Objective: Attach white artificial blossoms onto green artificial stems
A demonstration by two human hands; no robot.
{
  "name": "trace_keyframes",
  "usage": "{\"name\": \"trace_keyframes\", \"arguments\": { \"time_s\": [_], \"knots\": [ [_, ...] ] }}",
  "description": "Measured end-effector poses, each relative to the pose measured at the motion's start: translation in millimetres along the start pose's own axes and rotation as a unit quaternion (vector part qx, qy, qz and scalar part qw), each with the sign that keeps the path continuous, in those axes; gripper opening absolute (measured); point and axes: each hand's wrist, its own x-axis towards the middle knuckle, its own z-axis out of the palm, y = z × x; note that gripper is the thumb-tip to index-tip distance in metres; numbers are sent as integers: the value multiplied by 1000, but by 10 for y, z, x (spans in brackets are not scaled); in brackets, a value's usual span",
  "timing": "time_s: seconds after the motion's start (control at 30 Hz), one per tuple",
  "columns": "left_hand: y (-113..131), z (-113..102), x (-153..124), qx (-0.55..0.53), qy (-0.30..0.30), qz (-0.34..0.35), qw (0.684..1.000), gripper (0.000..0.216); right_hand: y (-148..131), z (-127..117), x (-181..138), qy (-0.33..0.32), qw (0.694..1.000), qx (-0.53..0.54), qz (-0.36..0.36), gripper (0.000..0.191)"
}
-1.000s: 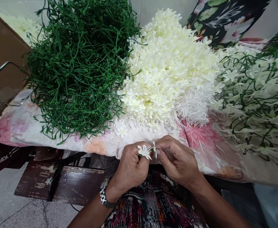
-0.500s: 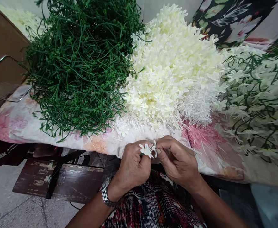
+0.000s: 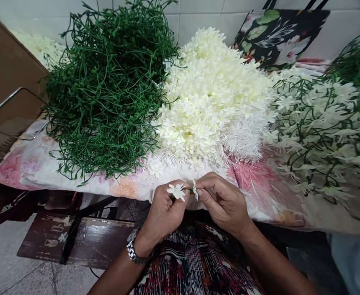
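Holding item: left hand (image 3: 164, 211) closed on white flower sprig (image 3: 176, 191); right hand (image 3: 225, 203) pinched shut on its tip, at counter (image 3: 29, 164) edge, before cream blossom heap (image 3: 216, 94).

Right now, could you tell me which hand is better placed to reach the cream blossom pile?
Probably the right hand: it lies closer below the cream blossom pile, pinching only a small floret, while the left hand grips the flowered stem.

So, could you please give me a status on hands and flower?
Left hand pinching white flower. Right hand pinching small blossom beside it. Nothing between them.
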Motion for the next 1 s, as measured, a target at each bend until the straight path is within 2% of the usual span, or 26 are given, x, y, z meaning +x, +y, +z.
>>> {"name": "trace_keyframes", "arguments": {
  "time_s": [0.2, 0.37, 0.57, 1.0],
  "knots": [
    [-22, -31, -37, 1, 8, 1, 1000, 18, -29, -32, -2, -3, 1000, -17, -15, 9],
    [-43, -15, -71, 78, 39, 60, 994, 17, -32, -46, -2, -12, 999, -36, -18, 10],
    [-70, 14, -72, 154, 42, 128, 979, 20, 21, -46, -32, -24, 999, -39, -18, 11],
    [-84, 41, -35, 224, 47, 182, 956, 18, 23, -53, -23, -29, 998, -35, -31, 15]
  ]
}}
